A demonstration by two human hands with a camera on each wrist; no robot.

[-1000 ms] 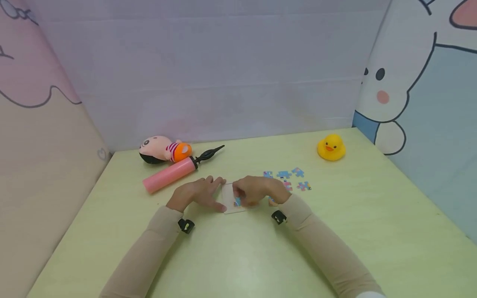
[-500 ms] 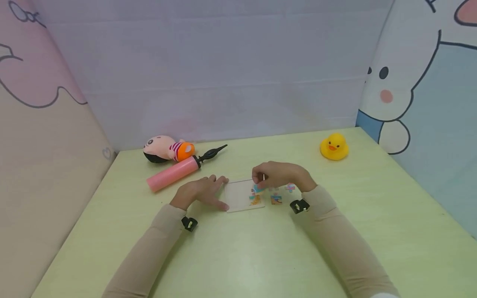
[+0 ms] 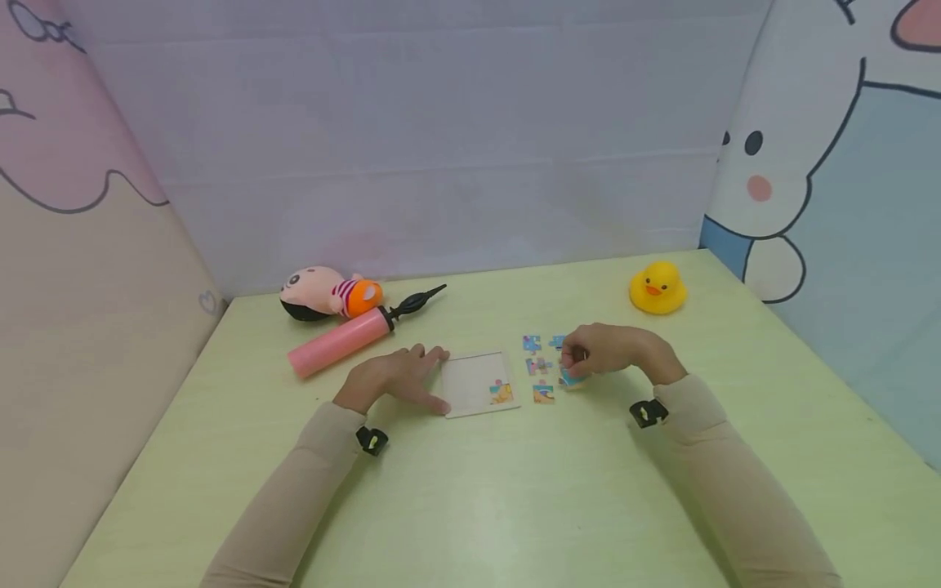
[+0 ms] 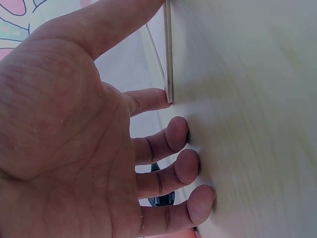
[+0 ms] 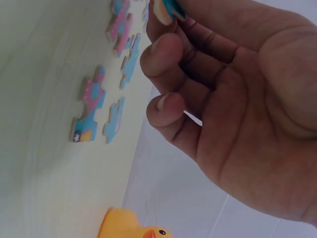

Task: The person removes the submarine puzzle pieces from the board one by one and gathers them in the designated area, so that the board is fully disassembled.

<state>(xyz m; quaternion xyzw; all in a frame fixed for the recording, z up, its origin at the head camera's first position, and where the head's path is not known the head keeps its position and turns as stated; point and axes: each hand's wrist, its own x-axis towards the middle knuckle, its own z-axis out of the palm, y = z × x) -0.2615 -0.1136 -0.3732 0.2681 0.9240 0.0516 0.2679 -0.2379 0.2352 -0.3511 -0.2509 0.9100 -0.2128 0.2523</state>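
Observation:
A shallow puzzle tray (image 3: 470, 415) lies on the table, one jigsaw piece (image 3: 501, 394) in its lower right corner. My left hand (image 3: 400, 377) spreads thumb and index finger against the tray's left corners; in the left wrist view its other fingers extend beside the tray edge (image 4: 169, 59). To the right, my right hand (image 3: 606, 349) pinches a teal jigsaw piece (image 5: 169, 10) between thumb and fingers, low over the loose pieces. Near it lie several more pieces, among them a blue one (image 3: 532, 343), a pink one (image 3: 539, 366) and an orange-blue one (image 3: 544, 394). Some are partly hidden by the hand.
A pink hand pump (image 3: 341, 343) with a black nozzle lies left of the tray. Behind it rests a doll (image 3: 323, 292) in a striped top. A yellow rubber duck (image 3: 657, 288) sits at the back right. A pale curtain wall (image 3: 456, 163) borders the table's far edge.
My right hand has moved from over the tray rightward to the loose pieces, carrying the teal jigsaw piece. The tray and the piece in its corner are uncovered. My left hand stays put.

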